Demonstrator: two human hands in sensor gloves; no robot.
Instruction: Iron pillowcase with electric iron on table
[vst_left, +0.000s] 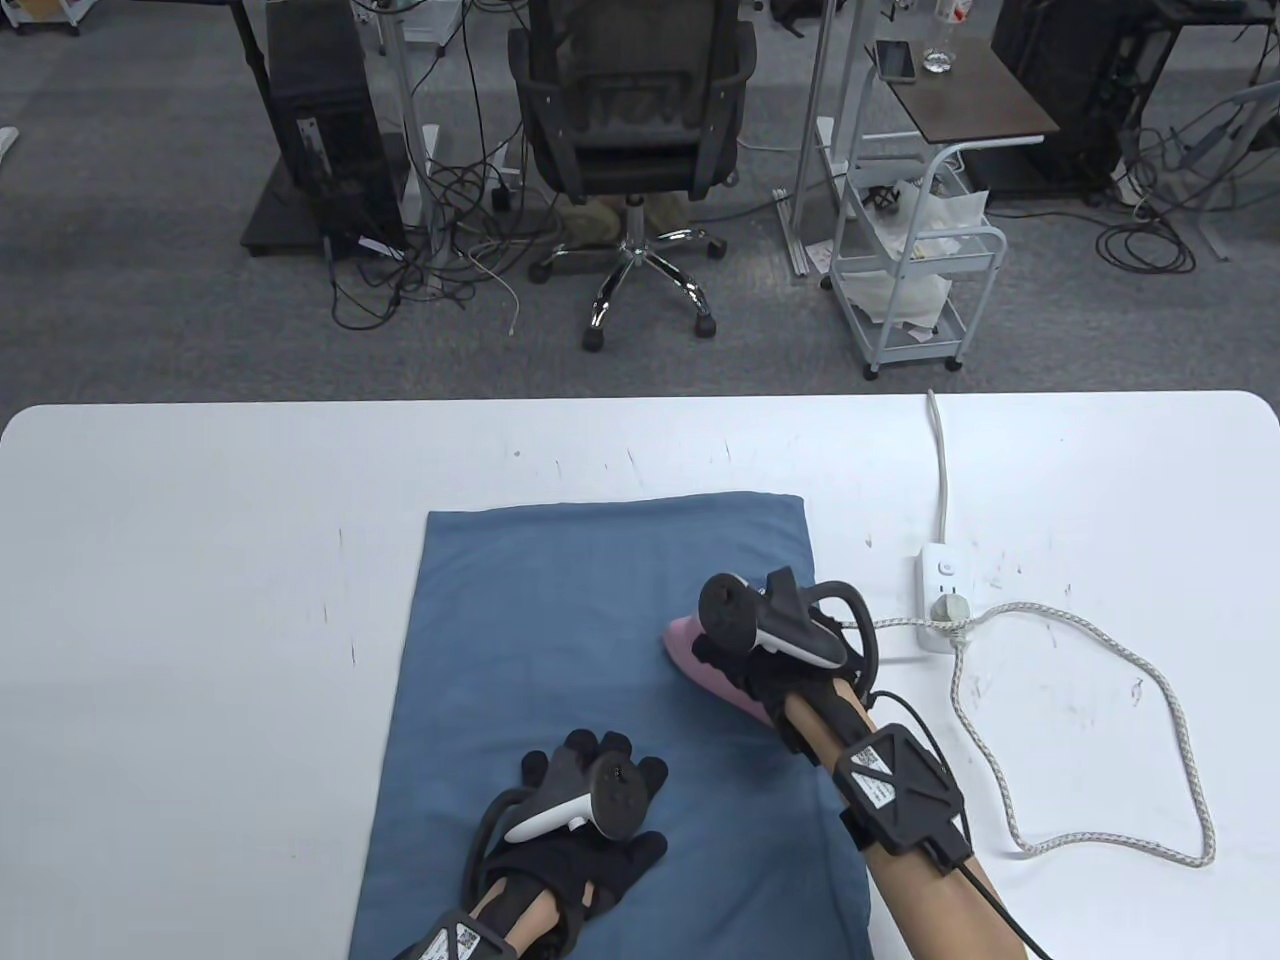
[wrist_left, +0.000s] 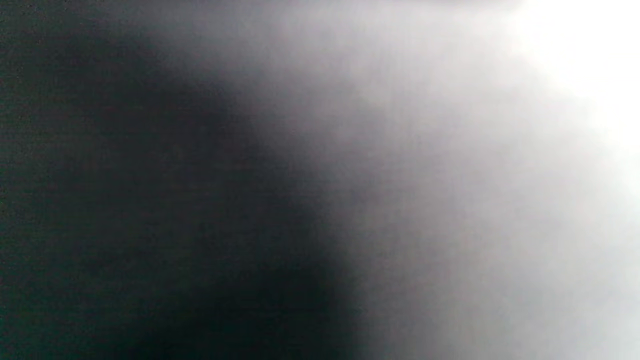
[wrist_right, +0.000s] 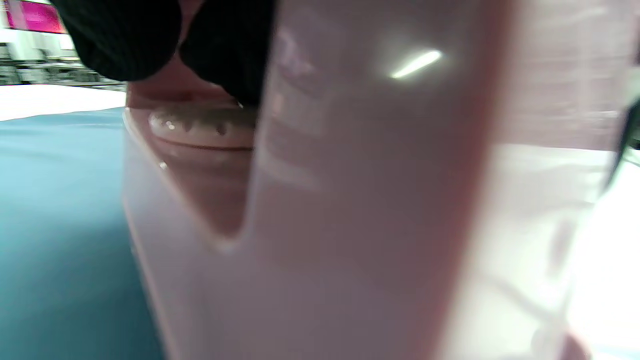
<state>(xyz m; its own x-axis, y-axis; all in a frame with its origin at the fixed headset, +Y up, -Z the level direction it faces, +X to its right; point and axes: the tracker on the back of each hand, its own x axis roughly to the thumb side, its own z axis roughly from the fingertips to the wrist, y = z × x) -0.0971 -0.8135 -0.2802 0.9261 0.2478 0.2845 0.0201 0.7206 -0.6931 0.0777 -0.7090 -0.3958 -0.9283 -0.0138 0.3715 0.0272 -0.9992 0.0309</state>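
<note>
A blue pillowcase (vst_left: 560, 640) lies flat on the white table (vst_left: 200, 560). My right hand (vst_left: 740, 650) grips the handle of a pink electric iron (vst_left: 700, 665) that rests on the pillowcase's right part. In the right wrist view the iron (wrist_right: 350, 200) fills the frame, with my gloved fingers (wrist_right: 150, 35) wrapped over its handle and the pillowcase (wrist_right: 55, 210) at the left. My left hand (vst_left: 590, 800) rests flat, fingers spread, on the pillowcase's near part. The left wrist view is a dark blur.
A white power strip (vst_left: 943, 598) lies right of the pillowcase, with the iron's braided cord (vst_left: 1150, 720) looping across the table's right side. An office chair (vst_left: 630, 130) and a white cart (vst_left: 915, 260) stand beyond the far edge.
</note>
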